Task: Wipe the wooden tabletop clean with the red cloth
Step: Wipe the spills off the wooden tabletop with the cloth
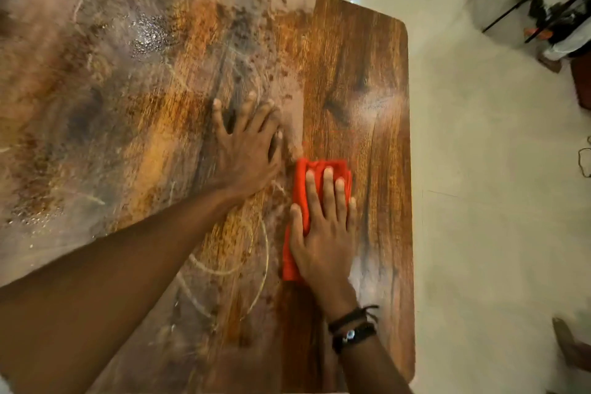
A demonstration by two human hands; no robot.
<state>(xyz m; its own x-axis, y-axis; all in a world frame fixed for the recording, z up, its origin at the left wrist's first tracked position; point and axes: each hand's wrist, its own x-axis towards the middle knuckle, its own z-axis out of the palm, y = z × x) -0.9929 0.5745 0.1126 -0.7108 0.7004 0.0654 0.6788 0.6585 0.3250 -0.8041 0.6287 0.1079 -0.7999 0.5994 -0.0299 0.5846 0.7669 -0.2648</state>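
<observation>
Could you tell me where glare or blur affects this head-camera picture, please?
Head view: glare glints on the wet patch and sheens the wooden tabletop near its right edge; the left hand looks motion-blurred, the right hand on the red cloth sharper; wide-angle distortion bows the table edges.

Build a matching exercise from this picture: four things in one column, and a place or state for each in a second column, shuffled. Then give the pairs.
Column one
1. left hand
2. right hand
3. cloth
4. bands

Column two
A. red, folded, at the edge of the wiped strip
B. flat on the grimy part of the tabletop, spread wide
C. round the right wrist
D. pressing flat on the cloth

Pairs: 1-B, 2-D, 3-A, 4-C
</observation>
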